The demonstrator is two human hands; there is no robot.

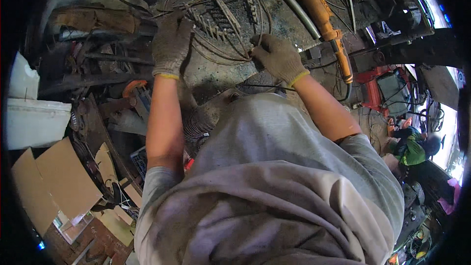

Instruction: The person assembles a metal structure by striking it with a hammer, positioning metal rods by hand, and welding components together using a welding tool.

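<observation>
A loose coil of thin brown wire [230,60] spreads in wide loops over the worktop [211,74] in front of me. Both hands wear dark, dirty knit gloves with yellow cuffs. At the coil's left side my left hand [171,46] is closed around the strands, its fingertips partly hidden. My right hand [279,58] pinches the coil's right side, where the strands bunch together. Within and behind the loops lie rows of short metal rods [213,27], and another toothed metal row [251,7] sits farther right.
Right of the coil lie a hammer with a metal-tube handle [297,11] and an orange angle grinder [321,14] with its cord. A red-framed machine [380,91] stands farther right, near a person in green [412,149]. Cardboard [64,179] and scrap metal crowd the left.
</observation>
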